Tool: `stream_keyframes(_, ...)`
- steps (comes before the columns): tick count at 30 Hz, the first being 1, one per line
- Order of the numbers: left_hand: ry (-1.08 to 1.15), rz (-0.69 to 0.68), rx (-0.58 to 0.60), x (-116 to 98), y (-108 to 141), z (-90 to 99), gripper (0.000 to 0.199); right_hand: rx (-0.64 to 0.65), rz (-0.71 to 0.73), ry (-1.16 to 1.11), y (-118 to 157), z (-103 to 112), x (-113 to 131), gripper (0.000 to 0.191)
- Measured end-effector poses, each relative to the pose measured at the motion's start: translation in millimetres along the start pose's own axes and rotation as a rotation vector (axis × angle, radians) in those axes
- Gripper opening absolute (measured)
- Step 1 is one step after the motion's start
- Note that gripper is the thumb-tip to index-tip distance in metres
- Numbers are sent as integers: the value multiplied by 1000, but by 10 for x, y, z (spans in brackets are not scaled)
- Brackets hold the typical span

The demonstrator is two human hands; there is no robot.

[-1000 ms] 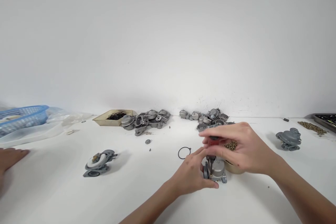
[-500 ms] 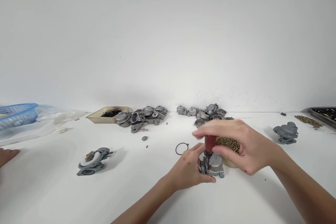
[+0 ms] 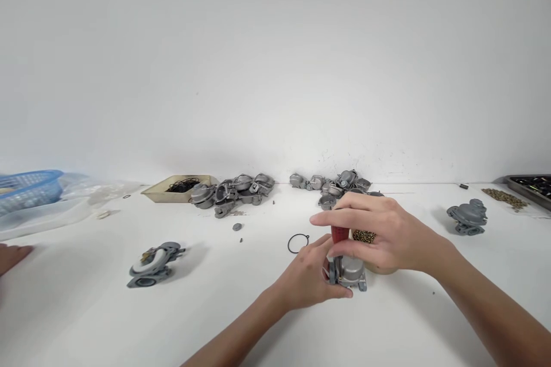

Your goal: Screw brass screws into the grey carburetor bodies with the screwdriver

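Note:
My left hand (image 3: 303, 275) is closed around the left side of a grey metal carburetor (image 3: 353, 270), which rests on the table with its rounded bowl up. In my right hand (image 3: 379, 232) is a screwdriver (image 3: 340, 234) with a red handle, held upright between thumb and fingers. Its shaft points down at the carburetor's near left part; the tip is hard to make out. Behind my right hand, partly hidden, sits a round container of small brass screws (image 3: 364, 237). A black rubber gasket ring (image 3: 298, 243) lies just beyond my left hand.
Another carburetor (image 3: 155, 264) with a white ring lies left, and one more (image 3: 467, 217) stands right. Grey bowls (image 3: 235, 190) are heaped at the back near a tray (image 3: 150, 191) of black rings. A blue basket (image 3: 32, 190) and another person's hand (image 3: 15, 257) are far left.
My right hand has shifted slightly left, and its fingers have closed in around the red screwdriver handle. The left hand and the carburetor stay nearly where they were.

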State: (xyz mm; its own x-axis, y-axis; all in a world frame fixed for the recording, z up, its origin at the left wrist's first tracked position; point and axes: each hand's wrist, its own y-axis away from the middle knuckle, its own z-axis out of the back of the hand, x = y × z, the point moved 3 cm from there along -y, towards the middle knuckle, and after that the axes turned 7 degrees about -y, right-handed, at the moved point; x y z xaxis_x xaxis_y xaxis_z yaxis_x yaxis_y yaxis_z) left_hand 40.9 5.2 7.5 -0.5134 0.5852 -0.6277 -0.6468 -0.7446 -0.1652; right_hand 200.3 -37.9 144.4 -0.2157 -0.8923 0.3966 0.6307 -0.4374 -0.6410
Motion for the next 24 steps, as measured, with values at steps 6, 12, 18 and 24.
stream_keyframes(6,7,8,-19,0,6,-2,76,93,-43,-168,4,28,-19,44)
stream_keyframes(12,27,-4,-7,9,4,-5,72,-51,-17,-20,-2,31,-106,28)
stream_keyframes(18,7,-17,-10,28,-2,-15,86,39,-69,-248,28,33,-134,42)
stream_keyframes(24,26,-33,-16,0,2,1,83,-141,16,-22,-10,69,-142,23)
